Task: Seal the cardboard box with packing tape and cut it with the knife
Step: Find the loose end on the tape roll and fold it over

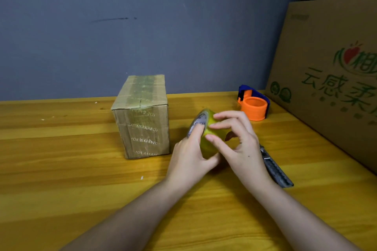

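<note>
At the right edge of the wooden table (81, 169), against the grey wall (142, 26), stand large printed cartons (330, 71), stacked and marked with green lettering and a fruit logo. Left of centre on the tabletop sits the small cardboard box (142, 120), upright, its flaps closed and its top and front already banded with printed tape. Near the far right of the table lies an orange and blue tape dispenser (254, 104), well apart from the box. Just right of the box, both hands hold a roll of yellowish packing tape (206, 136) above the table. The left hand (191, 159) grips the roll from below, its forefinger against the roll's label side. The right hand (238, 144) curls loosely over the roll, fingertips touching its outer surface. Partly hidden behind the right wrist, a grey utility knife (275, 169) lies flat on the table.
</note>
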Demonstrator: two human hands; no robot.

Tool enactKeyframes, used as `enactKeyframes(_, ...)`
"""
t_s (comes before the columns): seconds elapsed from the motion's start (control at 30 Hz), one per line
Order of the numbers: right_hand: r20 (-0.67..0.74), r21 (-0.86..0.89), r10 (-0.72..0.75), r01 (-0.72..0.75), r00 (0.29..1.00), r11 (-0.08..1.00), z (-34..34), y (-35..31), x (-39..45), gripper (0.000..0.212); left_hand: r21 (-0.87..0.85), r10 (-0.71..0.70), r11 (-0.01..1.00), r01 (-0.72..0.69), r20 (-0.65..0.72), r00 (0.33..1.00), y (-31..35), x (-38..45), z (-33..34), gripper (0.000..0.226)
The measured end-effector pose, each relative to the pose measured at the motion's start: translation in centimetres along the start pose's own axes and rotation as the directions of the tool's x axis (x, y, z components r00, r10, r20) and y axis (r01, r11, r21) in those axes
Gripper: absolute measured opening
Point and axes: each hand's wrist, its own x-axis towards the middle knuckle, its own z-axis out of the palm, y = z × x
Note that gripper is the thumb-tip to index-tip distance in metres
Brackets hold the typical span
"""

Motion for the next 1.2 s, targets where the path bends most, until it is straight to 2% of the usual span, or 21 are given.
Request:
enactKeyframes(0.2, 0.011, 0.014, 0.031, -0.031, 0.999, 0.999, -0.1, 0.2, -0.1, 0.006, 0.033, 0.023, 0.999, -0.024, 0.014, 1.000, -0.2, 0.0, 0.0, 0.042)
enactKeyframes(0.33, -0.028, 0.012, -0.002, 0.003, 1.000, 1.000, -0.5, 0.2, 0.2, 0.015, 0.021, 0.047, 0.999, -0.048, 0.002, 0.999, -0.4, 0.0, 0.3, 0.045)
enactKeyframes(0.43, -0.040, 0.048, -0.015, 0.017, 0.999, 0.999, -1.1, 0.1, 0.5, 0.022, 0.086, 0.099, 0.992, -0.096, -0.033, 0.995, -0.4, 0.0, 0.3, 0.044)
enactKeyframes(0.7, 0.012, -0.128, -0.155, 0.155, 0.988, 0.980, -1.5, 0.6, 0.4, 0.016, 0.225, 0.148, 0.965, -0.132, -0.056, 0.987, -0.8, 0.3, 0.3, 0.032)
enactKeyframes(0.97, 0.013, -0.261, -0.178, 0.175, 0.984, 0.949, -1.4, 0.8, 0.4, 0.018, 0.316, 0.180, 0.935, -0.162, -0.029, 0.983, -0.9, 0.4, 0.3, 0.036)
enactKeyframes(1.2, 0.077, -0.369, -0.146, 0.164, 0.986, 0.915, -1.1, 0.7, 0.5, 0.018, 0.358, 0.170, 0.921, -0.153, -0.017, 0.985, -0.7, 0.4, 0.3, 0.039)
